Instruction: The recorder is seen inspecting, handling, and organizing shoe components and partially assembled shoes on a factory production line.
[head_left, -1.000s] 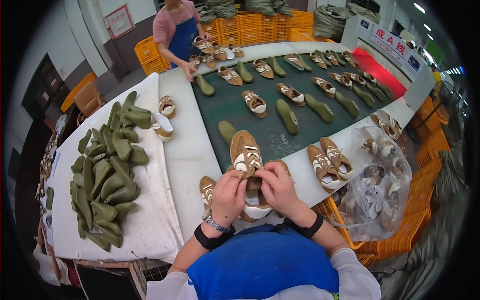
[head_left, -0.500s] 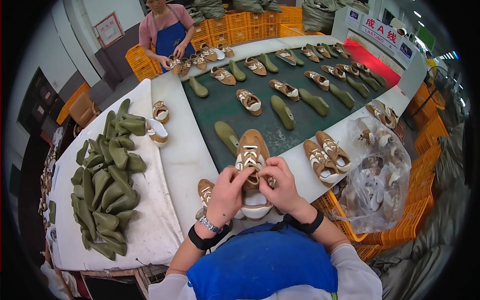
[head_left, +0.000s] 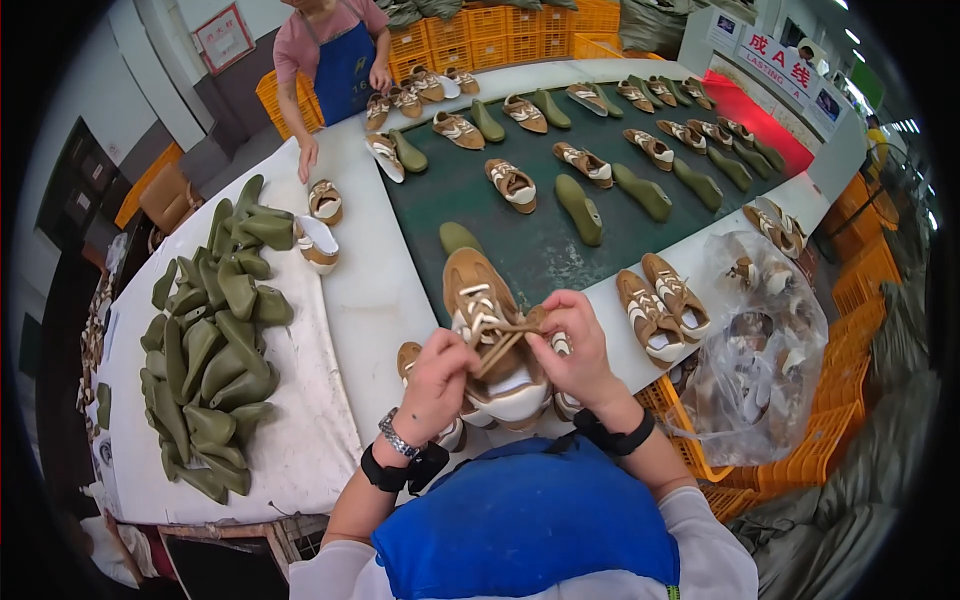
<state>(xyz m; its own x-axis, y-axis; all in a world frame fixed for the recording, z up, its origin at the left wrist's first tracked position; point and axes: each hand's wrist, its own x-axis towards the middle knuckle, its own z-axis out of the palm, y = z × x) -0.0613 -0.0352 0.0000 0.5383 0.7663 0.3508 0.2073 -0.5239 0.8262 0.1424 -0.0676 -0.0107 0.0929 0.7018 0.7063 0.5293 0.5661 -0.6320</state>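
A tan suede sneaker (head_left: pixel 468 277) with white trim stands before me at the near edge of the belt, its heel toward me. Above its opening, brown shoelace ends (head_left: pixel 503 349) cross between my hands. My left hand (head_left: pixel 436 380) is closed in a pinch on one end, left of the opening. On the right, my right hand (head_left: pixel 575 352) pinches the other end between thumb and fingers, a little farther from the shoe. Other sneakers stand beside and partly beneath my wrists, mostly hidden.
Green shoe lasts (head_left: pixel 215 350) lie heaped on a white cloth at left. More sneakers and lasts cover the green belt (head_left: pixel 430 225). A sneaker pair (head_left: pixel 660 308) sits at right, beside a clear plastic bag (head_left: pixel 765 350) over orange crates. A co-worker (head_left: pixel 345 60) stands far left.
My hands have drawn apart, pulling the crossed lace ends out above the shoe. The co-worker's arm now reaches toward the left sneakers, and another shoe lies by the last at the belt's far-left corner.
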